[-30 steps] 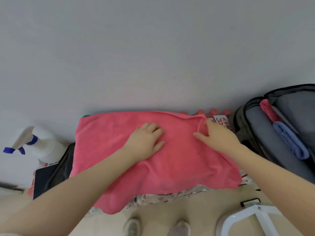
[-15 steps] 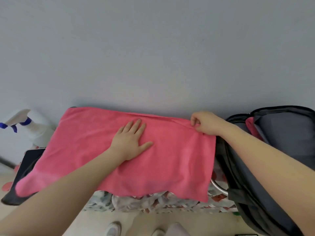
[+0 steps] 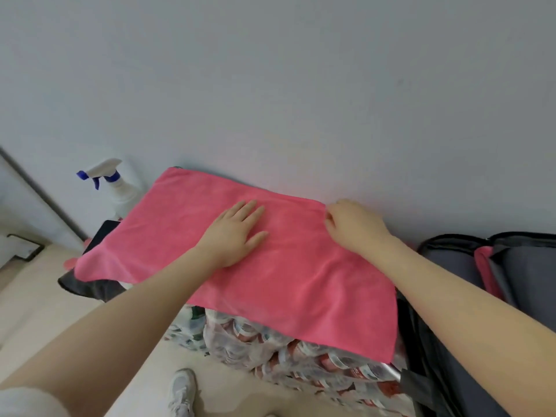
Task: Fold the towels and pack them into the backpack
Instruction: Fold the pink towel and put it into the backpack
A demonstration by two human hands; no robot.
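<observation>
Pressing flat on the towel (image 3: 270,266), the left hand (image 3: 234,233) lies near its middle with fingers straight and slightly spread, most likely as an anchor so the cloth does not slide while the other side is worked. The right hand (image 3: 355,227) sits at the far right corner, against the wall (image 3: 270,85); its fingers curl down onto the edge and seem to pinch the cloth there, though the fingertips are hidden beneath the knuckles. That grip suits either tugging the corner square or lifting it to start a fold across.

Beneath both hands the towel is spread over a patterned cover (image 3: 285,356), its near edge hanging over the front and its left end draped on something dark (image 3: 90,287). It looks single-layered or folded once; I cannot tell which.

To the right, touching the towel's edge, the backpack (image 3: 451,257) lies open, with pink cloth (image 3: 484,266) already tucked inside. A spray bottle (image 3: 117,188) stands at the far left by the wall. A shoe (image 3: 180,392) shows on the floor below.
</observation>
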